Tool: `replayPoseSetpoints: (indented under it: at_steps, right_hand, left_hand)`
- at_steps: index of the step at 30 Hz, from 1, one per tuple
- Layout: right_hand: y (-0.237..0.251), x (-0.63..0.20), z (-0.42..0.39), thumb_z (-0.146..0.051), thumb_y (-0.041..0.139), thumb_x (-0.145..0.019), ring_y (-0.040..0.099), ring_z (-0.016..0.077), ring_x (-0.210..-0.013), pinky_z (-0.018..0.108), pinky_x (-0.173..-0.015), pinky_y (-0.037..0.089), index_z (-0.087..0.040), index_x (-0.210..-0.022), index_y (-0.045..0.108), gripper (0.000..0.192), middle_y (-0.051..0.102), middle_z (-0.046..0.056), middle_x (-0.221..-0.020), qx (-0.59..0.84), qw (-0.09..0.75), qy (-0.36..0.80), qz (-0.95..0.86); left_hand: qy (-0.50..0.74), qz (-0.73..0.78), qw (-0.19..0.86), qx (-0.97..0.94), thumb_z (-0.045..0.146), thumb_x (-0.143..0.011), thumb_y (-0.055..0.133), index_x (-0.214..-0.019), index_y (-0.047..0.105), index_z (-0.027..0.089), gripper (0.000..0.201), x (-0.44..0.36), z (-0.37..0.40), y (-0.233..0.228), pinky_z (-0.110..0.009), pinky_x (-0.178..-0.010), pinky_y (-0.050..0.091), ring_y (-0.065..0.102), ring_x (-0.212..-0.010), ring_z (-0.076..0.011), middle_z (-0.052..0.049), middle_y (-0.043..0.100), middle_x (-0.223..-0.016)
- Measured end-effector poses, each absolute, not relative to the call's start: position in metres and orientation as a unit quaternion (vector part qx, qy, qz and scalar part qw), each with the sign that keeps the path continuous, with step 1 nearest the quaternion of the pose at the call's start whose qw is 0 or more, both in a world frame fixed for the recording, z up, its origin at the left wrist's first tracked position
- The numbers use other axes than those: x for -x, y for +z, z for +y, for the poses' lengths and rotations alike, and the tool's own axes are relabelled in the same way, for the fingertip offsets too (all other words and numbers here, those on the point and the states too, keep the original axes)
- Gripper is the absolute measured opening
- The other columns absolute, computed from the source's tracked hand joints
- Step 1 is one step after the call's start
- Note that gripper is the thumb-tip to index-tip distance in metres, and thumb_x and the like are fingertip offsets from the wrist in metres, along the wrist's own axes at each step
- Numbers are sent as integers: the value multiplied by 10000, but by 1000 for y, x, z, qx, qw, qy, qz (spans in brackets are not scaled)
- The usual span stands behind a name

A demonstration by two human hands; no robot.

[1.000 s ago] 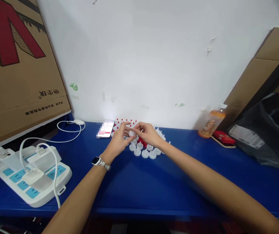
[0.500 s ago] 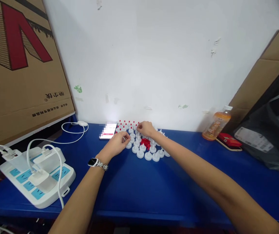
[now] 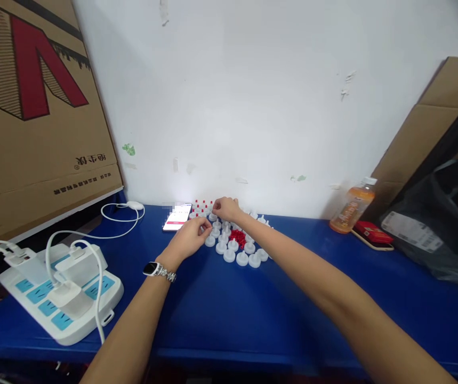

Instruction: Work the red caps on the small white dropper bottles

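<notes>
White nozzle caps [image 3: 242,259] stand in a cluster on the blue table [image 3: 229,309]. A pile of small red tip caps [image 3: 237,239] lies among them. At the back left of the cluster, several nozzle caps carry red tips [image 3: 203,202]. My right hand [image 3: 227,208] reaches over the cluster, its fingertips pinched together at a white nozzle cap [image 3: 213,216] near the red-tipped ones; what is in the pinch is too small to make out. My left hand [image 3: 192,235] rests at the cluster's left edge, fingers curled and closed, their contents hidden.
A lit phone [image 3: 178,217] lies behind my left hand. At left are a white power strip [image 3: 64,333] with plugged-in chargers and loose cables [image 3: 104,234]. An orange drink bottle [image 3: 352,209], a red box [image 3: 375,233] and a black bag [image 3: 444,213] stand at right.
My right hand has moved left across the back of the cluster, toward the red-tipped nozzle caps. My left hand stays nearly where it was.
</notes>
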State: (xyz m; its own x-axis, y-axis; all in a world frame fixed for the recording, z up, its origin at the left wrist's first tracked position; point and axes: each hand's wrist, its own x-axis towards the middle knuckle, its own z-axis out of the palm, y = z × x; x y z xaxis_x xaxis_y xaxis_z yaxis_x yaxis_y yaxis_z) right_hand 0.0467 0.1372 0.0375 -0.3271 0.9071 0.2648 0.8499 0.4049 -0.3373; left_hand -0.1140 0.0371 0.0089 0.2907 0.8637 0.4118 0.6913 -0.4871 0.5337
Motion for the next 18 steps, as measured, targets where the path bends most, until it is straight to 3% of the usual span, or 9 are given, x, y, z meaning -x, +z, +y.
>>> replayPoseSetpoints:
  at_steps: [4, 7, 10, 14, 18]
  right_hand:
    - [44, -62, 116, -319, 594, -838, 630, 184, -847, 362, -890, 381, -195, -839, 700, 163, 731, 26, -858, 536, 294, 109, -784]
    - [42, -84, 88, -396, 622, -814, 610, 164, -731, 301, -731, 437, -175, -809, 682, 229, 701, 24, -765, 486, 411, 229, -736]
    - [32, -102, 56, -457, 674, -763, 592, 155, -663, 283, -653, 446, -158, -801, 668, 301, 670, 18, -698, 435, 490, 340, -675]
    - [19, -115, 27, -483, 717, -727, 588, 152, -641, 282, -637, 456, -160, -793, 670, 333, 665, 19, -688, 419, 541, 402, -608]
    - [23, -122, 19, -492, 699, -752, 596, 153, -654, 284, -662, 465, -167, -775, 670, 326, 669, 17, -696, 407, 554, 397, -609]
  left_hand:
    - [380, 493, 80, -779, 388, -905, 520, -1051, 591, 196, 252, 113, 34, 12, -343, -697, 486, 584, -743, -176, -64, 626, -1010]
    - [427, 487, 48, -760, 419, -904, 545, -1276, 460, 194, 443, 105, 27, 16, -366, -791, 504, 588, -842, -179, -99, 544, -1179]
    - [429, 466, 57, -772, 467, -903, 557, -1322, 418, 210, 511, 93, 18, 19, -377, -842, 495, 588, -908, -191, -108, 519, -1253]
    - [382, 439, 121, -804, 526, -893, 562, -1312, 430, 234, 528, 74, 10, 18, -346, -755, 493, 594, -899, -203, -79, 593, -1160]
    - [368, 409, 134, -824, 487, -950, 483, -1178, 506, 222, 350, 62, 4, 20, -320, -717, 469, 583, -794, -177, -37, 609, -948]
